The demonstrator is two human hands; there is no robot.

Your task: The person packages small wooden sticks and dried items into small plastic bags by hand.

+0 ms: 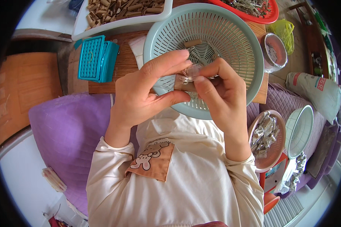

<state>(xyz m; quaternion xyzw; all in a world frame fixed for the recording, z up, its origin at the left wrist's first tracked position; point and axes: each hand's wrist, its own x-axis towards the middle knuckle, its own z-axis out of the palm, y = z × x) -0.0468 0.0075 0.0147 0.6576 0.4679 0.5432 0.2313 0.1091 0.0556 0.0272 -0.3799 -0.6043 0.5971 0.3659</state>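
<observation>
Over a grey-green colander [161, 22], both hands meet at a small brown cardboard piece [184, 86]. My left hand [142, 85] curves around it, thumb along the lower edge and fingers bent above. Between the thumb and fingertips of my right hand [223, 89] is a crumpled bit of clear plastic film [193, 71], with a thin shiny strand beside it. The right hand's other fingers curl behind and are partly hidden. Inside the colander lie another brown piece [193, 42] and some thin metallic bits, partly covered by the hands.
A white bin [121, 25] of brown pieces and a red basket [274, 13] of metallic parts stand at the back. Teal baskets [96, 60] sit left on the wooden table. To the right are a round tub [274, 62], a pink basket [280, 151] of silvery packets and a pale-green basket [299, 130].
</observation>
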